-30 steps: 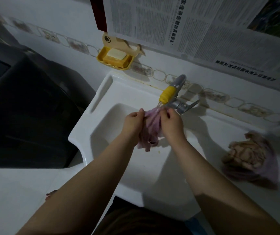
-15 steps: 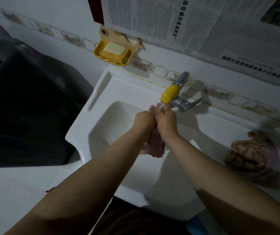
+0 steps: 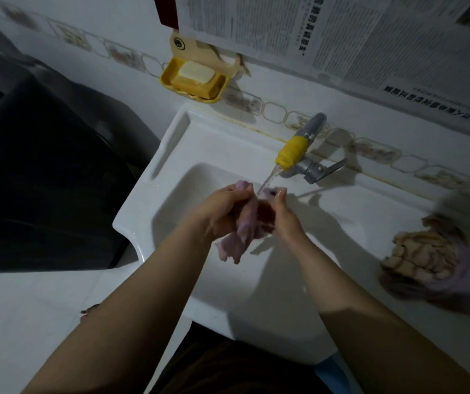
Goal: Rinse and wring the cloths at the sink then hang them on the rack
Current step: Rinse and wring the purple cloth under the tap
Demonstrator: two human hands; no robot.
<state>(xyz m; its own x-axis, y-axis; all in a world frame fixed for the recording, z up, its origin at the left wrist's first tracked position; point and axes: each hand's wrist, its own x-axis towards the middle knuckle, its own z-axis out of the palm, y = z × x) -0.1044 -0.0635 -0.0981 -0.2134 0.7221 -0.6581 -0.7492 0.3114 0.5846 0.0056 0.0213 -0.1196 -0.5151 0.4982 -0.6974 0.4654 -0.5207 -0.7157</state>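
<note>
**A:** So what are we looking at here? We see both hands over the white sink, right under the tap with its yellow sleeve, water running down in a thin stream.

**B:** Yep. Our read: the left hand has its fingers curled round the pinkish-purple cloth, and the right hand is gripping the same cloth from the other side. So both are closed on it, the cloth bunched between them, its loose end dangling below the left wrist toward 6 o'clock, over the basin.

**A:** And the stream lands right where the top of the cloth pokes out between the two hands, at about 12 o'clock from them.

**B:** Agreed. Off at 3 o'clock we've got a second cloth, tan and purple, lying crumpled on the sink's flat ledge, well apart from the hands.

**A:** Up at 11 o'clock there's a yellow soap dish on the wall with a pale soap bar in it. Newspaper is stuck on the wall above. Big dark appliance at 9 o'clock, too dim for us to tell what.
</note>
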